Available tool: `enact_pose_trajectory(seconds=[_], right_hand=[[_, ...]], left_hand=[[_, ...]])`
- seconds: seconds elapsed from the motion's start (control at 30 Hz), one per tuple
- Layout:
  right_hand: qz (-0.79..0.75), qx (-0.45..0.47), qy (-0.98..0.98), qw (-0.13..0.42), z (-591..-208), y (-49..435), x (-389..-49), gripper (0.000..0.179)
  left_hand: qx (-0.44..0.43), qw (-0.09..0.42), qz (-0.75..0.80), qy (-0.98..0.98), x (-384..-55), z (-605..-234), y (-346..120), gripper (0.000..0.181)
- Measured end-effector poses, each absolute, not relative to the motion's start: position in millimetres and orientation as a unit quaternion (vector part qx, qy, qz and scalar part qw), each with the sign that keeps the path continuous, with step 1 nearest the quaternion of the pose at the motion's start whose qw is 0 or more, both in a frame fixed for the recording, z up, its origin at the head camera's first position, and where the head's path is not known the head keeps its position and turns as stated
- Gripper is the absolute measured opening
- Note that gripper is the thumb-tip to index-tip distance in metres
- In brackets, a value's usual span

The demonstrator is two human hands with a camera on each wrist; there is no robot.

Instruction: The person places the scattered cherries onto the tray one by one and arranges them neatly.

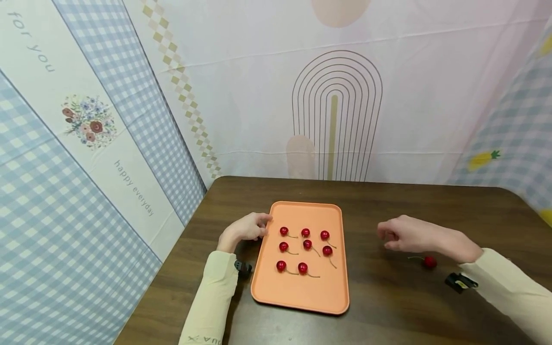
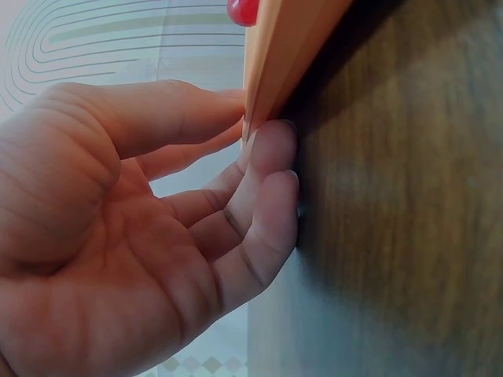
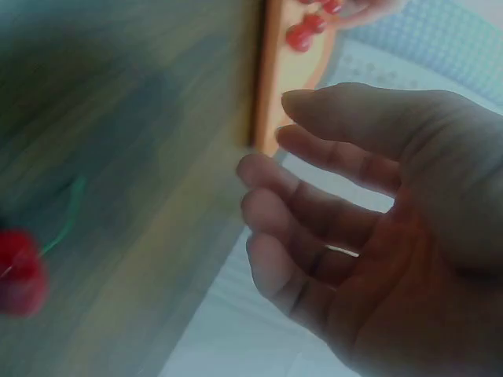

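Note:
An orange tray (image 1: 297,299) lies on the brown table, with several red cherries (image 1: 303,268) on it, their stems attached. At the tray's left edge my left hand (image 1: 247,227) pinches the rim; in the left wrist view the thumb (image 2: 185,118) meets the tray's side (image 2: 275,63) and the lower fingertips touch the tabletop. To the right of the tray, my right hand (image 1: 411,235) hovers over the table with loosely curled fingers and nothing in them. One loose cherry (image 1: 430,262) with a green stem lies on the table just below that hand's wrist.
The brown wooden table (image 1: 366,306) extends on both sides of the tray. Behind it hangs a pale patterned cloth (image 1: 250,110), and a blue checked cloth (image 1: 77,201) hangs at the left. Dark wrist cameras (image 1: 461,282) sit on both forearms.

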State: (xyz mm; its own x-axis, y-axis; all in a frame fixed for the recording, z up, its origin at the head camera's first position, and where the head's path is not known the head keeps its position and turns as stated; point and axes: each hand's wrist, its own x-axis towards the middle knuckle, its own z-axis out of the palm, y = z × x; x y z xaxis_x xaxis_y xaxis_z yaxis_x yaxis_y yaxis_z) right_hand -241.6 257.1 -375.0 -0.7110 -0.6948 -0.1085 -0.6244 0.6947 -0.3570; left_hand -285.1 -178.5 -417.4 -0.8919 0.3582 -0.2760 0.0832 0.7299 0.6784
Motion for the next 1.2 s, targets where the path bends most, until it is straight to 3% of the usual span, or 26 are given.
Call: enact_pose_trajectory(seconds=[0.37,1.2], right_hand=[[-0.141,-0.281,0.927,0.203,-399,299,-250,0.013],[-0.153,-0.274,0.93,0.192,-407,310,-245,0.019]], left_hand=[[0.124,0.202,0.349,0.907,-286,-417,-179,0.049],[0.122,0.203,0.351,0.906,-287,-417,-178,0.05]])
